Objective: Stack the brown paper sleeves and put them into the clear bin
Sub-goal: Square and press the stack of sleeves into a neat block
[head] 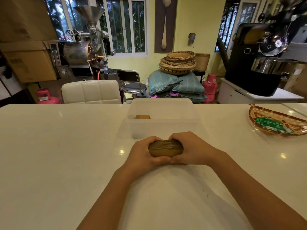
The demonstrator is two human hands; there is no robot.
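Observation:
A thick stack of brown paper sleeves [165, 148] is squeezed between both hands just above the white counter, its layered edges facing me. My left hand [142, 154] wraps its left end and my right hand [191, 149] wraps its right end, thumbs meeting under the stack. Directly behind them stands the clear bin [163, 121], open at the top. Inside it, at the back left, lies another brown bundle of sleeves [142, 117], partly hidden by the bin's front rim.
A woven tray [277, 120] holding green packets sits at the counter's right edge. Beyond the counter [58, 155] are a white chair back [91, 92], a stool, coffee roasters, sacks and stacked baskets.

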